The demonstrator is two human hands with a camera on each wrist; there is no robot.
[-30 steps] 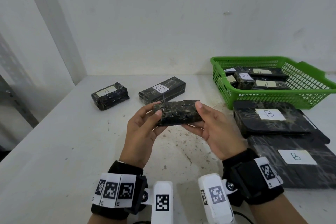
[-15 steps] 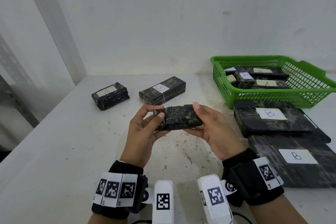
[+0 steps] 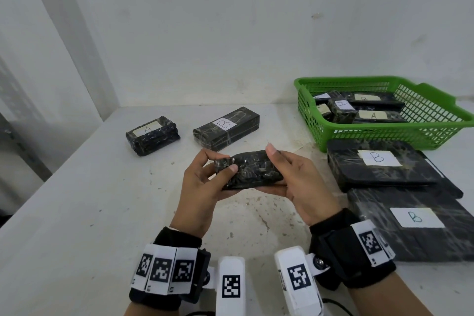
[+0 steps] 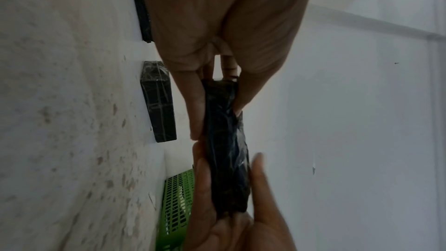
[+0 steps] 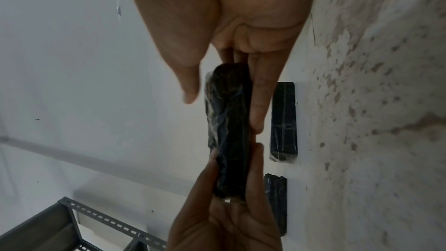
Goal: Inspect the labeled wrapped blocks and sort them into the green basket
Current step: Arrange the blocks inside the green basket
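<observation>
Both hands hold one dark wrapped block above the table's middle. My left hand pinches its left end between thumb and fingers. My right hand grips its right end, thumb on top and fingers beneath. No label shows on the side facing me. The green basket stands at the back right with several labeled blocks inside, some marked A. On the table behind lie a block marked A and a block marked B.
Two large flat wrapped slabs marked B lie in front of the basket at the right. The white table meets a white wall behind. A grey metal shelf frame shows in the right wrist view.
The held block has tipped, its top face turning toward me, and sunk a little. Both hands keep their hold. Nothing else moved.
</observation>
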